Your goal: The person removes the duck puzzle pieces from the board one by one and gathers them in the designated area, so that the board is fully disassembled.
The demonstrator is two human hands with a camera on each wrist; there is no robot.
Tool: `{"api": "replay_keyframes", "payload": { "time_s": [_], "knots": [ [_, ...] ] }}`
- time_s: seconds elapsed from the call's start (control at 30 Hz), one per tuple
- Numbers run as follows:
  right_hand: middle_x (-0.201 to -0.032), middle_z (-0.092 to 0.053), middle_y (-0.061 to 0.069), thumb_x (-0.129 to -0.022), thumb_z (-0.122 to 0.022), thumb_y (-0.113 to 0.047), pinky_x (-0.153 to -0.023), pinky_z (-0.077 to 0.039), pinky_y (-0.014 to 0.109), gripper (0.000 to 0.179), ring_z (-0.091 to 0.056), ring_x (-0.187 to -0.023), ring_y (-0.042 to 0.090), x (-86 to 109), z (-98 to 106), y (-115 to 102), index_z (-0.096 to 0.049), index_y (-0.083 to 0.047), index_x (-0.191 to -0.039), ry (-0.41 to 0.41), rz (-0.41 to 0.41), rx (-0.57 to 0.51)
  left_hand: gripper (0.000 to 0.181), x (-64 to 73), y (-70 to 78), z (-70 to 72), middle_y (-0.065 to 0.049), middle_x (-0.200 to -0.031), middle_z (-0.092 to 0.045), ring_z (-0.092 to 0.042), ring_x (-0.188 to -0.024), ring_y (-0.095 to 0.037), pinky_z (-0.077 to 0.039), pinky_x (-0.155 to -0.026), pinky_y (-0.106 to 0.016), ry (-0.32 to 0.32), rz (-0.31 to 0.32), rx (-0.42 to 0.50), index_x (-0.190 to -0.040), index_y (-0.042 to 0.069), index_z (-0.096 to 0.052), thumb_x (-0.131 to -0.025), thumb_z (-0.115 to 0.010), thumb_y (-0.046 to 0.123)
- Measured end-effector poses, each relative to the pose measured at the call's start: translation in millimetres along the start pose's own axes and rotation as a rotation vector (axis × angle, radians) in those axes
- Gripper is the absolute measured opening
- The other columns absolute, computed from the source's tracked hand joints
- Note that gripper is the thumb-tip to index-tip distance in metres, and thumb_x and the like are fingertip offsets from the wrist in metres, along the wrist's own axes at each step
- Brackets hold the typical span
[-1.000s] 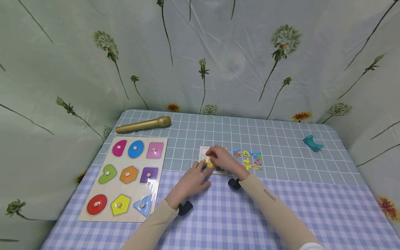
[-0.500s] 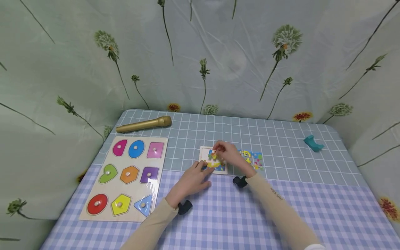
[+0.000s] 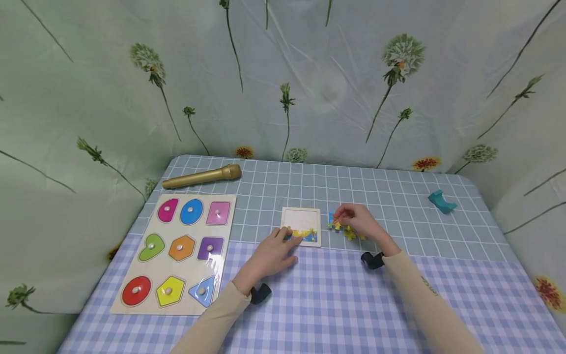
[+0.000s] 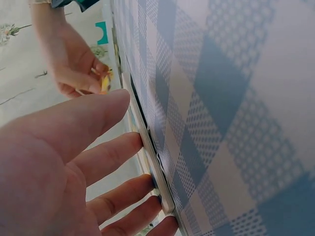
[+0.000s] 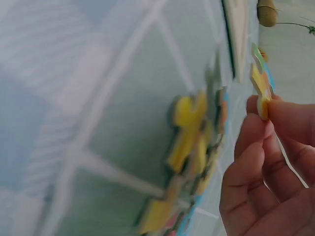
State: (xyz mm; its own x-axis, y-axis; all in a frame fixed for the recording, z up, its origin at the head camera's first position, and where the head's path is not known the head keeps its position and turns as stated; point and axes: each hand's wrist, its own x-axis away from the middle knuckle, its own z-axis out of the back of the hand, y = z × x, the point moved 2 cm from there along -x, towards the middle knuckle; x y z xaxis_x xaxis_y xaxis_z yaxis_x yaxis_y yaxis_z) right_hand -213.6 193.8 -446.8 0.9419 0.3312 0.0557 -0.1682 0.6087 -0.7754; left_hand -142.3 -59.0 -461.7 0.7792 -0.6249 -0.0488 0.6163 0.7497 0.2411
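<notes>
A small square wooden puzzle tray [image 3: 301, 216] lies mid-table, with joined jigsaw pieces [image 3: 311, 236] along its near side and a bare upper part. My left hand [image 3: 270, 251] rests its extended fingers on the tray's near left corner, covering some pieces. To the right of the tray, my right hand [image 3: 361, 220] pinches a jigsaw puzzle piece [image 5: 261, 86] between thumb and fingers. The right wrist view shows this piece held up on edge, yellow with green and blue bits. Loose jigsaw pieces [image 5: 187, 142] lie on the cloth below that hand, which partly hides them in the head view.
On the left lies a large wooden board [image 3: 168, 268] of colourful knobbed shapes. A gold microphone [image 3: 201, 177] lies behind it. At the far right sits a teal curved block [image 3: 441, 202]. Floral fabric [image 3: 327, 88] hangs along the table's back edge.
My right hand has moved right, from over the tray to above the loose pieces, carrying the pinched piece away. More of the tray now shows. My left hand has stayed in place.
</notes>
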Motion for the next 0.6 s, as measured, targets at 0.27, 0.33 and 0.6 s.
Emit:
{"api": "replay_keyframes", "payload": {
  "time_s": [0.27, 0.33, 0.6],
  "knots": [
    [-0.08, -0.061, 0.005, -0.084, -0.059, 0.007, -0.063, -0.043, 0.03, 0.011, -0.05, -0.071, 0.017, 3.6, -6.1, 3.4, -0.065, 0.0, -0.09, -0.038, 0.028, 0.109, 0.048, -0.5, 0.1, -0.6, -0.014, -0.124, -0.052, -0.049, -0.107, -0.028, -0.047, -0.088, -0.039, 0.012, 0.001, 0.004, -0.133, 0.013, -0.058, -0.091, -0.066, 0.034],
    [-0.078, -0.059, 0.004, -0.083, -0.06, 0.007, -0.063, -0.043, 0.029, 0.01, -0.049, -0.07, 0.017, 4.0, -8.0, 2.6, -0.064, 0.0, -0.089, -0.04, 0.044, 0.137, 0.047, -0.7, -0.1, -0.8, -0.014, -0.124, -0.052, -0.049, -0.107, -0.028, -0.047, -0.088, -0.039, 0.017, -0.002, 0.002, -0.133, 0.013, -0.059, -0.091, -0.066, 0.034],
    [-0.079, -0.054, 0.003, -0.082, -0.066, 0.006, -0.064, -0.043, 0.032, 0.011, -0.048, -0.071, 0.018, 6.1, -15.2, -2.5, -0.062, -0.004, -0.081, -0.009, 0.11, 0.281, 0.045, 0.1, -1.1, 0.1, -0.014, -0.122, -0.053, -0.05, -0.107, -0.029, -0.047, -0.089, -0.04, 0.033, -0.015, 0.009, -0.131, 0.013, -0.06, -0.091, -0.067, 0.032]
  ]
}}
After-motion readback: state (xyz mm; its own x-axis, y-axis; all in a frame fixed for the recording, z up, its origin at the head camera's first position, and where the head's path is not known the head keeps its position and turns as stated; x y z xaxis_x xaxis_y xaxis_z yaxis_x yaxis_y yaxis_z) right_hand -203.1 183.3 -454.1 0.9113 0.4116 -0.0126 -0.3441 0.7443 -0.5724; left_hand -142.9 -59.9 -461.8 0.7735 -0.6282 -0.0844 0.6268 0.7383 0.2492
